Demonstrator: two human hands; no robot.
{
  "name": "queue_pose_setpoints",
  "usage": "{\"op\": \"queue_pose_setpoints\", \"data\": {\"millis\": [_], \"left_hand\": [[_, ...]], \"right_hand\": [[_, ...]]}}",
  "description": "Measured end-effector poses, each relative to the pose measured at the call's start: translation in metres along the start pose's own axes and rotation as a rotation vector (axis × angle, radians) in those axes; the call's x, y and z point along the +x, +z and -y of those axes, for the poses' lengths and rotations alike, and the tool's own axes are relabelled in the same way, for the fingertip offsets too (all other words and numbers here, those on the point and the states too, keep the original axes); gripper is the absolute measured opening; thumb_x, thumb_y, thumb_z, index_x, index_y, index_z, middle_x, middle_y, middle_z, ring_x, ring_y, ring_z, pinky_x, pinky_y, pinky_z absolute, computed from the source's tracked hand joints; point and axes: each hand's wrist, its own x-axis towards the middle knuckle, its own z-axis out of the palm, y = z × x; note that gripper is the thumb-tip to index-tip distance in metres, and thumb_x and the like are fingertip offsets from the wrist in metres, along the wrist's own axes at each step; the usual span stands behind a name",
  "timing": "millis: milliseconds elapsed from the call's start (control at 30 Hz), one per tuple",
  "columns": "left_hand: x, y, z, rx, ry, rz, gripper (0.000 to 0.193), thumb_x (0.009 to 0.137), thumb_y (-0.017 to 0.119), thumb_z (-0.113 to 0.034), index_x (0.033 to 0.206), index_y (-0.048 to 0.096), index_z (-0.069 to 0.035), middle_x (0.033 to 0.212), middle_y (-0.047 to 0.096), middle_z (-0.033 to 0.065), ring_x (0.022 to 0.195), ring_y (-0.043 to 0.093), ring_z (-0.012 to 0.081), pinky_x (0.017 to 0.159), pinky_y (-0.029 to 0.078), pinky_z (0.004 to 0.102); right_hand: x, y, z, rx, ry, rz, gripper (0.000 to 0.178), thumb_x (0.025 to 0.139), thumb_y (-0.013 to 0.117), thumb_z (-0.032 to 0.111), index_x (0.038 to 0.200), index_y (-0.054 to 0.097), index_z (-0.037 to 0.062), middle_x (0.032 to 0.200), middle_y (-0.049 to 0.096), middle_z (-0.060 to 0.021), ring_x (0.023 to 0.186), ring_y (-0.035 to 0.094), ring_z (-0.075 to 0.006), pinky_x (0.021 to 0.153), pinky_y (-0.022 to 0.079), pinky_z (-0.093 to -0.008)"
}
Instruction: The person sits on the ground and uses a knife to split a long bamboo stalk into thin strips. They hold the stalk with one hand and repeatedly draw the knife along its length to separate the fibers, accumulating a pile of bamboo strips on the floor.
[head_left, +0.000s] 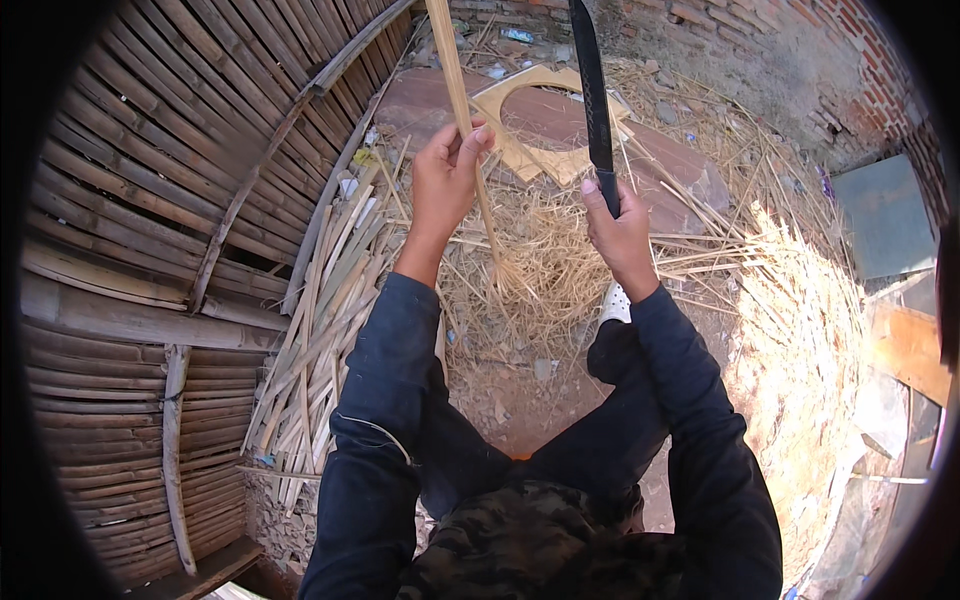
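Note:
My left hand (447, 182) is closed round a long pale bamboo strip (450, 70), which rises past the top edge and runs down toward the shavings. On the right, my right hand (622, 230) grips the dark handle of a machete (594, 100). Its long black blade points up and away from me, apart from the strip. Beneath both hands lies a heap of thin bamboo shavings (545, 245) on the ground.
A slatted bamboo wall (150, 150) stands close on the left, with a pile of split bamboo strips (320, 330) along it. Ahead, a yellowish board with a round cutout (490, 100) lies on a reddish-brown panel (410, 100). A brick wall (800, 60) rises beyond.

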Motion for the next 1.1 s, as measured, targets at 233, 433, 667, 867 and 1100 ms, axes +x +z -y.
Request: {"op": "queue_pose_setpoints", "data": {"millis": [233, 433, 667, 867, 1100], "left_hand": [[0.008, 0.012, -0.019, -0.212, 0.161, -0.176, 0.029, 0.096, 0.052, -0.03, 0.105, 0.054, -0.002, 0.082, 0.062, 0.0027, 0.072, 0.06, 0.0092, 0.067, 0.047, 0.0218], [0.011, 0.031, -0.008, -0.125, 0.257, -0.262, 0.028, 0.098, 0.048, -0.03, 0.085, 0.05, -0.005, 0.062, 0.037, -0.007, 0.056, 0.033, 0.0015, 0.048, 0.027, 0.0207], [-0.005, 0.046, 0.0, -0.08, 0.316, -0.36, 0.029, 0.097, 0.049, -0.033, 0.081, 0.046, -0.008, 0.066, 0.038, -0.0068, 0.058, 0.03, 0.0004, 0.049, 0.023, 0.0184], [-0.002, 0.031, -0.029, -0.128, 0.354, -0.429, 0.031, 0.096, 0.051, -0.034, 0.079, 0.043, -0.009, 0.063, 0.038, -0.0052, 0.053, 0.031, 0.0018, 0.047, 0.024, 0.0192], [0.0, 0.029, -0.02, -0.161, 0.335, -0.43, 0.032, 0.096, 0.049, -0.033, 0.079, 0.042, -0.008, 0.063, 0.037, -0.0056, 0.054, 0.03, 0.0009, 0.047, 0.023, 0.0181]], "right_hand": [[-0.05, 0.019, -0.021, 0.147, 0.335, 0.062, 0.03, 0.096, 0.05, 0.032, 0.08, 0.051, 0.0062, 0.059, 0.04, 0.0057, 0.052, 0.035, -0.0021, 0.047, 0.029, -0.0224], [-0.139, 0.097, -0.15, -0.072, 0.498, 0.039, 0.038, 0.097, 0.044, 0.034, 0.087, 0.052, -0.002, 0.064, 0.051, -0.0103, 0.063, 0.053, -0.0239, 0.061, 0.041, -0.0368], [-0.131, 0.14, -0.116, -0.132, 0.314, 0.008, 0.036, 0.096, 0.044, 0.029, 0.087, 0.053, -0.0045, 0.074, 0.056, -0.0236, 0.072, 0.056, -0.0393, 0.065, 0.042, -0.0418], [-0.142, 0.136, -0.107, -0.084, 0.235, 0.012, 0.032, 0.096, 0.046, 0.028, 0.088, 0.052, -0.0023, 0.073, 0.057, -0.0207, 0.067, 0.057, -0.0361, 0.06, 0.042, -0.0401], [-0.137, 0.13, -0.108, -0.072, 0.32, 0.026, 0.03, 0.096, 0.047, 0.029, 0.091, 0.053, -0.0008, 0.069, 0.057, -0.0179, 0.063, 0.058, -0.0323, 0.059, 0.043, -0.039]]}}
